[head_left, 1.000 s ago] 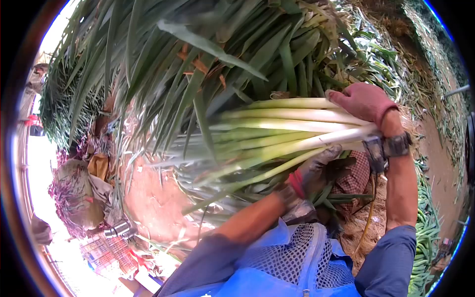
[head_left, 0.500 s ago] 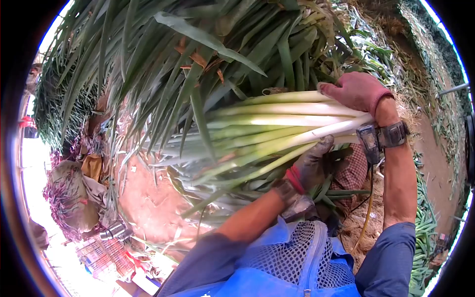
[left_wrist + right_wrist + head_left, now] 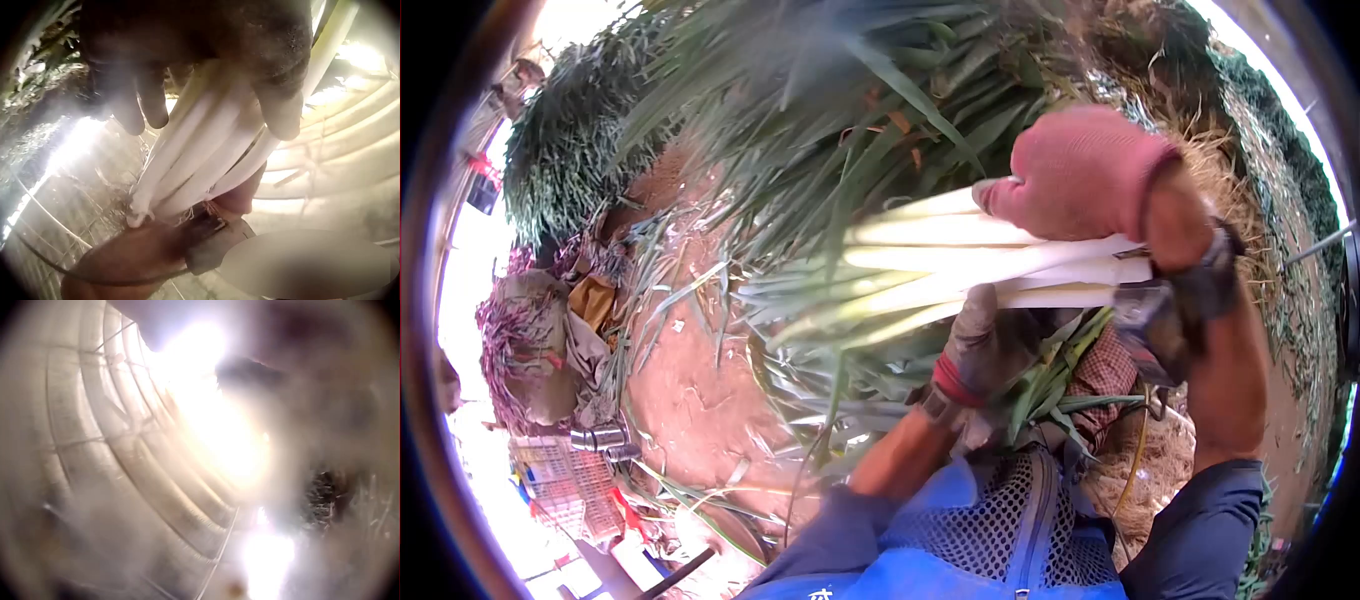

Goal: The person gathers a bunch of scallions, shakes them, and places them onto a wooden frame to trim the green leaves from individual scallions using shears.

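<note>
A bunch of thick green onions (image 3: 960, 260), with long white stalks and green leaves, lies across the middle of the head view. From below, my left hand (image 3: 995, 345) holds it in a dirty grey glove with the thumb up against the stalks. The left wrist view shows that hand's fingers (image 3: 153, 106) bent round the white stalks, whose rooted ends point down. Over the root end, my right hand (image 3: 1085, 175), in a pink glove, grips the stalks from above, its thumb along the upper one. The right wrist view is blurred and washed out by glare.
A large heap of green onion leaves (image 3: 800, 110) stands just beyond the bunch. More leafy stacks (image 3: 580, 150) are at the far left, near a bundle with purple strands (image 3: 530, 340). A wire crate (image 3: 570, 480) sits lower left. Bare soil (image 3: 700, 400) shows between, with straw (image 3: 1170, 450) at the right.
My right hand has come up nearer the head camera and slightly left. The left hand has shifted left under the stalks, and the bunch's stalk ends now show below the right hand.
</note>
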